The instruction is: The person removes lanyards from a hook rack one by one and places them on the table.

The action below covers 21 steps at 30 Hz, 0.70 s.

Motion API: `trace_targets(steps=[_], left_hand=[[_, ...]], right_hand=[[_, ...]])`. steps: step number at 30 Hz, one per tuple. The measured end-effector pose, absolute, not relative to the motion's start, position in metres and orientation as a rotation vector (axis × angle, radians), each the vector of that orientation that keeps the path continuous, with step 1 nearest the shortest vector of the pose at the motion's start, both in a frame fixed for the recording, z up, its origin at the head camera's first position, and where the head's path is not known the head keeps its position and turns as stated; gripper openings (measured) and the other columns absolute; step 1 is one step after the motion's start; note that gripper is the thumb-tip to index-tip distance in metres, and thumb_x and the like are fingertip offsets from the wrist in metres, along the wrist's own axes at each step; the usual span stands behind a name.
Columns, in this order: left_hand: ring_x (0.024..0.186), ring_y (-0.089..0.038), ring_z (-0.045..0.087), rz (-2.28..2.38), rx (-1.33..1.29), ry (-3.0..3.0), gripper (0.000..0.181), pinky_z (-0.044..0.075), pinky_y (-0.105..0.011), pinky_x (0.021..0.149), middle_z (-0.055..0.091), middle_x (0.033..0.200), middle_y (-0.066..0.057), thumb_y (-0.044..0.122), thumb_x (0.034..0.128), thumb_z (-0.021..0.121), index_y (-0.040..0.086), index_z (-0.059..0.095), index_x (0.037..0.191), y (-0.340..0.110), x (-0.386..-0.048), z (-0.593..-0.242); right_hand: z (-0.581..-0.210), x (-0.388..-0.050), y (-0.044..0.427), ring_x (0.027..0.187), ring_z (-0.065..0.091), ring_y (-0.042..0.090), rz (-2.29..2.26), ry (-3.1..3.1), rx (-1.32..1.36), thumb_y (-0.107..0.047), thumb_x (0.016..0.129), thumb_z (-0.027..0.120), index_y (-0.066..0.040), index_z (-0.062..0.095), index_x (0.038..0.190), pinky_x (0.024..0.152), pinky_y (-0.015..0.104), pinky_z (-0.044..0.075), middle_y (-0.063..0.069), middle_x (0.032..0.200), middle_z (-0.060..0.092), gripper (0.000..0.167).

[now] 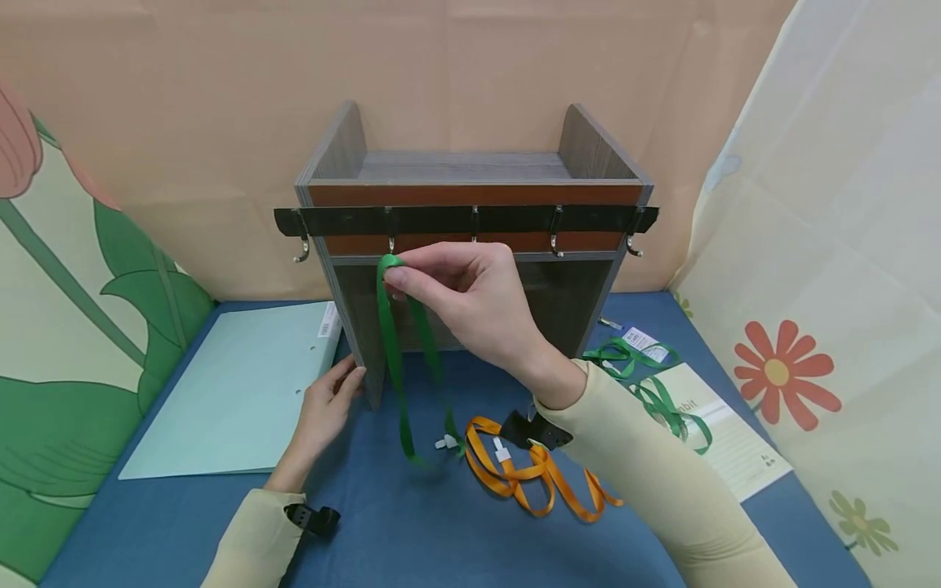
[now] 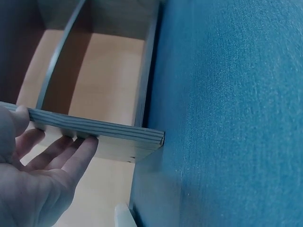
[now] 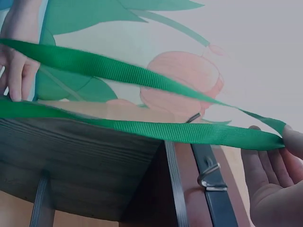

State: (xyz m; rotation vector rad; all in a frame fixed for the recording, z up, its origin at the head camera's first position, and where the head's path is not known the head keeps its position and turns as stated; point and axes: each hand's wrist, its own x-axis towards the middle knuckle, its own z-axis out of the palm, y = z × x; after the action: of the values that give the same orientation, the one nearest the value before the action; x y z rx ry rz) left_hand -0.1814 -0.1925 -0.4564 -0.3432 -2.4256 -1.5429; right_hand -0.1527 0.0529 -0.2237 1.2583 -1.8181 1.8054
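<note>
My right hand [image 1: 470, 302] pinches the top of a green lanyard [image 1: 391, 351] between thumb and fingers, just below a hook of the black hook rail [image 1: 434, 219]. Two green strands hang down from the pinch, and a white clip [image 1: 445, 442] lies near their lower end. In the right wrist view, the green strap [image 3: 180, 132] stretches to my fingertips beside a metal hook [image 3: 209, 176]. My left hand [image 1: 323, 412] holds the lower side edge of the grey wooden shelf [image 1: 344, 318]. The left wrist view shows its thumb and fingers on either side of the panel [image 2: 109, 127].
An orange lanyard [image 1: 507, 482] lies on the blue cloth [image 1: 397, 539] in front of the shelf. A pale green folder [image 1: 228, 384] lies at left. More green lanyards [image 1: 625, 355] and a notepad [image 1: 728, 433] lie at right. Printed curtains [image 1: 845, 269] flank the table.
</note>
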Motion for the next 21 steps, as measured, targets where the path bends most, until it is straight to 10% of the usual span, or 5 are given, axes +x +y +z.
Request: trace_targets(steps=[21], left_hand=[[0.106, -0.034, 0.060, -1.591, -0.328, -2.411, 0.046, 0.051, -0.034, 0.078, 0.054, 0.130, -0.022, 0.025, 0.1021, 0.048, 0.000, 0.046, 0.140, -0.193, -0.182, -0.459]], right_hand=[[-0.265, -0.136, 0.061, 0.079, 0.068, 0.025, 1.932, -1.906, 1.172, 0.010, 0.085, 0.067, 0.009, 0.070, 0.100, 0.069, 0.040, 0.053, 0.011, 0.090, 0.071, 0.016]])
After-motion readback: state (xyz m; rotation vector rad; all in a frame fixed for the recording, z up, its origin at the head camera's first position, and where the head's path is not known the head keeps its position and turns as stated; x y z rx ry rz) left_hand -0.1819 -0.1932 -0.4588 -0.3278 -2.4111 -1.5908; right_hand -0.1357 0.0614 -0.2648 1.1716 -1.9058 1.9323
